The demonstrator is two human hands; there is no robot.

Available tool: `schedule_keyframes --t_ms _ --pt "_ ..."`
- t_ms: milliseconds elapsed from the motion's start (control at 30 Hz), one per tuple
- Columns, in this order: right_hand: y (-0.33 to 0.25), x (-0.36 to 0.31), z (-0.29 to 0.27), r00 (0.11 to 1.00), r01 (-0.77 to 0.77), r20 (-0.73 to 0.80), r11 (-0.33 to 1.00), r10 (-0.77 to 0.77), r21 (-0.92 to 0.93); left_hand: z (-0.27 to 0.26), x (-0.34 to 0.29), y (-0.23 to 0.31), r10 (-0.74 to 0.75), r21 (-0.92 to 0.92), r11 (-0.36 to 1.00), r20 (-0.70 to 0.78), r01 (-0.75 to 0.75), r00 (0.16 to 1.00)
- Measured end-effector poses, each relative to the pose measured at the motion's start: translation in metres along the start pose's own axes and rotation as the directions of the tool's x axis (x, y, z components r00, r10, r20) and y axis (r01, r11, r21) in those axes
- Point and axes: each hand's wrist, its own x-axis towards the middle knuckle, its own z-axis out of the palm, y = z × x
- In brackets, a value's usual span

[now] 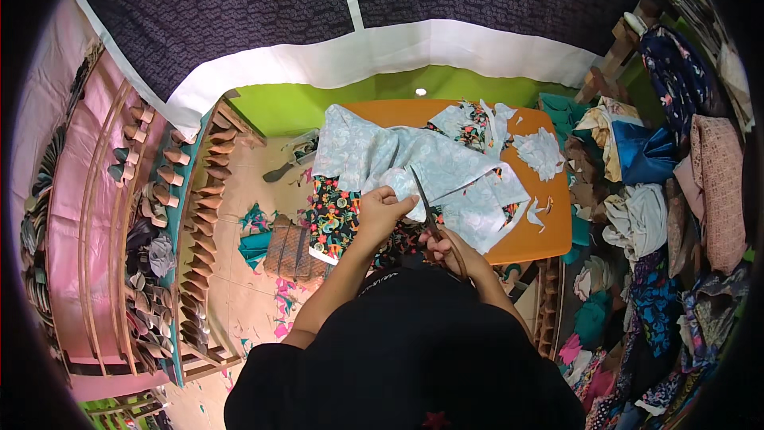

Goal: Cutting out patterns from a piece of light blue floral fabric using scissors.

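My left hand [382, 211] pinches a small whitish piece [404, 185], whose material I cannot make out for certain. In my right hand [455, 248] is a pair of scissors [430, 219], its blades pointing away from me along the right edge of that piece. Beneath both hands spreads a large printed fabric [370, 147], mostly with its pale side up. Its dark, colourful printed side [341, 211] shows at the left and hangs over the near side of the orange table [521, 248]. My body hides part of the fabric close to me.
Fabric offcuts [539, 153] lie on the table's right side. Racks of shoe-shaped forms [208, 207] stand at the left, and heaps of cloth [637, 215] fill the right. Scraps and a brown bag-like thing [288, 251] lie on the tiled floor. Dark curtains [263, 16] hang beyond the table.
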Motion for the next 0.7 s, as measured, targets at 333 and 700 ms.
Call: schedule_keyframes --t_ms 333,700 --pt "-0.016 -0.002 0.001 0.991 -0.135 0.012 0.991 0.135 0.001 0.001 -0.002 0.002 0.030 -0.004 1.000 -0.019 -0.030 0.999" --pt "-0.010 -0.003 0.001 0.995 -0.097 0.038 0.993 0.094 0.064 0.003 -0.002 -0.007 0.040 -0.068 0.997 -0.062 -0.045 0.997"
